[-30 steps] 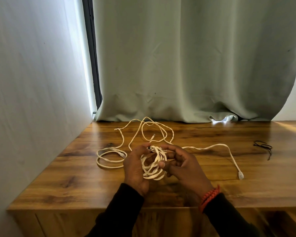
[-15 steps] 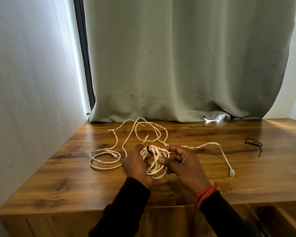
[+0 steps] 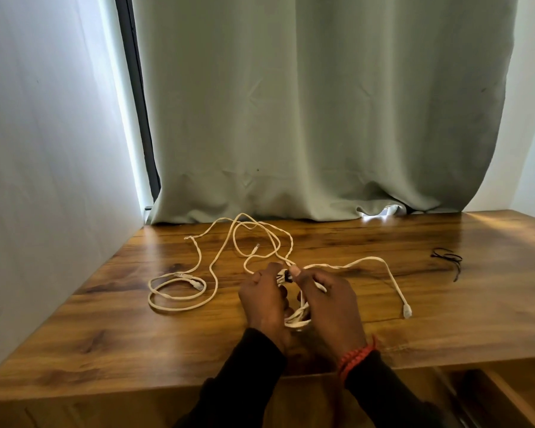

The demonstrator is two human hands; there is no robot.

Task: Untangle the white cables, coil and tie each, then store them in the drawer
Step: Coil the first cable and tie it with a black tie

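**A:** Starting at the left of the desk: a loose double loop of white cable lies flat there, a plug resting inside it, with strands trailing back toward the curtain.

**B:** Light stuff, I'd say. Thin, soft, floppy, and smooth enough to slide through the fingers. It holds a curve only when pinned.

**A:** Now the middle. The left hand is curled round a gathered coil, backs of the fingers toward us. The right hand grips the same bundle, thumb raised at the top, where something small and dark sits (a tie, perhaps, though I can't tell).

**B:** That's the place to hold it: across all the turns at once, not by one strand. Let go of the crossing and the coil would likely spring apart.

**A:** To the right, a free tail arcs out and ends in a connector on the wood. Farther right, well apart, a black tie lies by itself.

**B:** And the drawer?

**A:** At the bottom right corner, below the desk edge, something like an open drawer shows. Its contents can't be made out, and no cable is visibly stored there yet.
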